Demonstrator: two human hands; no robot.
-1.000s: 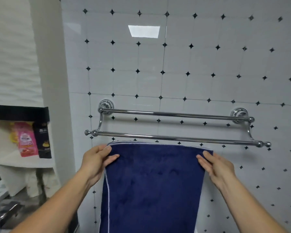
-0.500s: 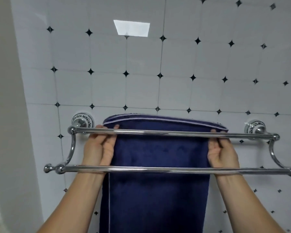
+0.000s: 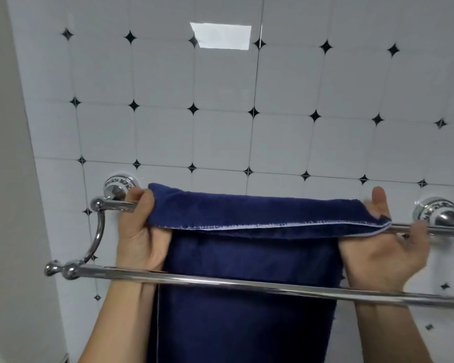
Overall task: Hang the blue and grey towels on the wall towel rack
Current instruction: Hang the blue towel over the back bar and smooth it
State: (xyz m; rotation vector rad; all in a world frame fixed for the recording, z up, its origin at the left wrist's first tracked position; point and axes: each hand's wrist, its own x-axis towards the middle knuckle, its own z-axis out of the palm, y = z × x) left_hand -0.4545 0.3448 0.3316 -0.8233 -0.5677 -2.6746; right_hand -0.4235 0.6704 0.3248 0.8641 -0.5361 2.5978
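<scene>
A dark blue towel [image 3: 247, 258] with a pale stitched hem lies folded over the rear bar [image 3: 430, 228] of a chrome double towel rack. Its top edge flaps forward over that bar and its long part hangs down behind the front bar [image 3: 247, 282]. My left hand [image 3: 139, 231] grips the towel's upper left corner beside the rack's left mount. My right hand [image 3: 385, 250] pinches the upper right corner, thumb raised. Both forearms reach up between the two bars. No grey towel is in view.
The rack is fixed to a white tiled wall [image 3: 220, 127] with small black diamond insets. A plain grey wall [image 3: 8, 179] closes in on the left. Round ceramic-trimmed mounts [image 3: 119, 186] hold the rear bar at each end.
Both hands have lifted the towel from below the rack up between the bars, and its top edge now flaps over the rear bar. The camera has moved closer.
</scene>
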